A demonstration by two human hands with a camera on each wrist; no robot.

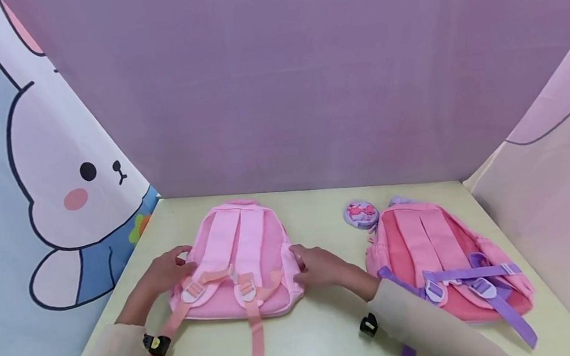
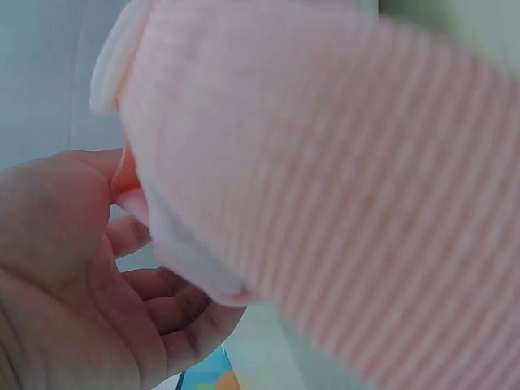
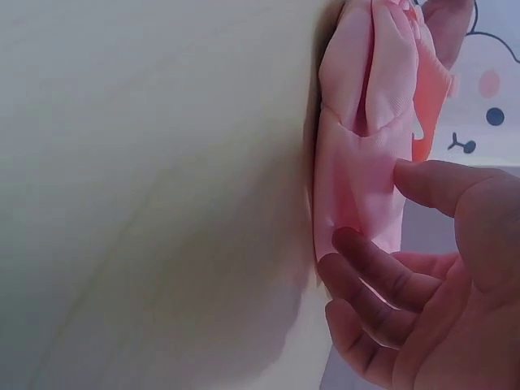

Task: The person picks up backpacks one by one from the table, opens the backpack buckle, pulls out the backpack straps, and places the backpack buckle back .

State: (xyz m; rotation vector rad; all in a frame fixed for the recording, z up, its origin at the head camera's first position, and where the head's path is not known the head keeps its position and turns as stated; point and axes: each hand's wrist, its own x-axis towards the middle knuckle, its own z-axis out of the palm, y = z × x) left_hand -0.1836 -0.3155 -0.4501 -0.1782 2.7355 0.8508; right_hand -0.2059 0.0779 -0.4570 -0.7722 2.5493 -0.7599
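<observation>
A pink backpack lies on the table with its back panel and shoulder straps facing up. At its left side, my left hand holds the edge between thumb and fingers, beside an orange strap. In the left wrist view, the striped pink fabric covers part of those fingers. My right hand is at the opposite side, with thumb and fingers spread and slightly bent. Its fingertips rest along the side pocket, as the right wrist view shows.
A second backpack, coral pink with purple straps, lies to the right, near my right forearm. A round lilac pouch sits by its upper left corner. A purple wall stands behind the table, and a rabbit-print cloth hangs at left.
</observation>
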